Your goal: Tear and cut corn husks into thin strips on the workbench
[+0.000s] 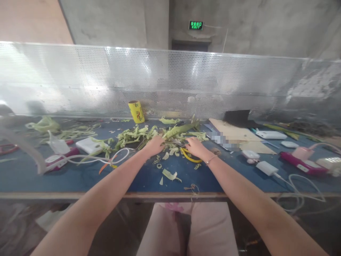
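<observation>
Among a heap of green plant leaves and stems (135, 134), my left hand (156, 145) reaches in from the left; its fingertips merge with the greenery and are blurred. Opposite it, my right hand (195, 147) is curled at the heap's right side, its fingers bent inward. What lies in those fingers is too small to make out. A yellow curved loop (190, 157), like a tool handle, lies beside and partly under my right hand. One long green leaf (183, 128) rests across the heap behind both hands. Pale leaf scraps (169, 175) lie nearer the table edge.
At the back stands a yellow tape roll (136, 112) before a perforated metal screen (106, 78). Left are a white box (90, 145) and a magenta power strip (61, 159). Right are cardboard (231, 133), a charger (266, 168) with cable, and another magenta strip (301, 163).
</observation>
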